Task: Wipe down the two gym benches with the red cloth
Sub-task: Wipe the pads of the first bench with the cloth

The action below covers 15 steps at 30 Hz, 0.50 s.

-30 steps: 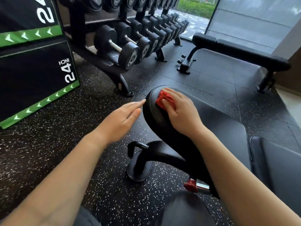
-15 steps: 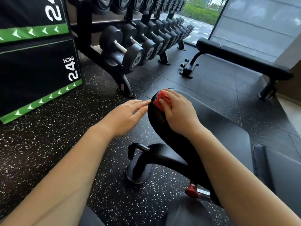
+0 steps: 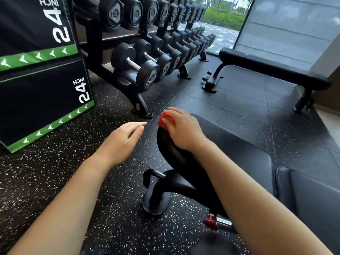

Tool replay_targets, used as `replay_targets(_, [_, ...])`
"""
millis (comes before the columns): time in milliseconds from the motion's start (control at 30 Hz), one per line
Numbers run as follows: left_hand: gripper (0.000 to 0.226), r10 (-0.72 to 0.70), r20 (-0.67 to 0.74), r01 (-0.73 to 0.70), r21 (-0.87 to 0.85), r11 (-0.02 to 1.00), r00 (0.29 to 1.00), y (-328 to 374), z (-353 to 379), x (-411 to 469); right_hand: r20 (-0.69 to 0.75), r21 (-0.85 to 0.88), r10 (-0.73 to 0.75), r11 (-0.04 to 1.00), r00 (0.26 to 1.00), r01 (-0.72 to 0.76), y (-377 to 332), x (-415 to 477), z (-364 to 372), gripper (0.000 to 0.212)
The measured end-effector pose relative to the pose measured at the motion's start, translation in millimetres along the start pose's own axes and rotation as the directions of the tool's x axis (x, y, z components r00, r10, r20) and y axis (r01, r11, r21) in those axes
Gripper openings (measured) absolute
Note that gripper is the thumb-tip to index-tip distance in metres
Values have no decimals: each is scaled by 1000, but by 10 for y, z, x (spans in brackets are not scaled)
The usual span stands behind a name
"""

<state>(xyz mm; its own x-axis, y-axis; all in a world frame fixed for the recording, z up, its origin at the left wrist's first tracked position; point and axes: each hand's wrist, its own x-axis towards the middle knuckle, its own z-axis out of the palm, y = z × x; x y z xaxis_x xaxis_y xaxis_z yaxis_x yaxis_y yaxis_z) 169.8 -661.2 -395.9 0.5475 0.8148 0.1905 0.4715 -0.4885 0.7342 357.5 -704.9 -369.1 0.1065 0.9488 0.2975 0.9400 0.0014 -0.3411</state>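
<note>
Pressing the red cloth (image 3: 165, 120) onto the rounded near end of the near bench (image 3: 237, 150), the right hand (image 3: 182, 130) is closed over it, while the left hand (image 3: 122, 139) hangs open and empty just beside that end, touching nothing. From the hands, this pad's long axis runs away to the right, so the unwiped length seems to lie on the right hand's side, with nothing on it to block a stroke. Well apart across the floor (image 3: 92, 181), the second bench (image 3: 272, 68) waits by the window, with the dumbbell rack (image 3: 147, 70) and the stacked jump boxes (image 3: 40, 100) to the left.
</note>
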Motion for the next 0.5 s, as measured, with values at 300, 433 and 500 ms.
replay_targets(300, [38,75,5,-75,90,993,997,418,162,239,56,29,273,961,960,-275,564,414,-116,34])
replay_targets(433, [37,134,17,-135,92,987,991,635,288,336,-40,51,342,939,939,-339,918,-95,-236,31])
replay_targets(500, [36,151,42,-154,99,983,988,707,355,353,-76,69,368,929,927,-363,1064,-376,-297,32])
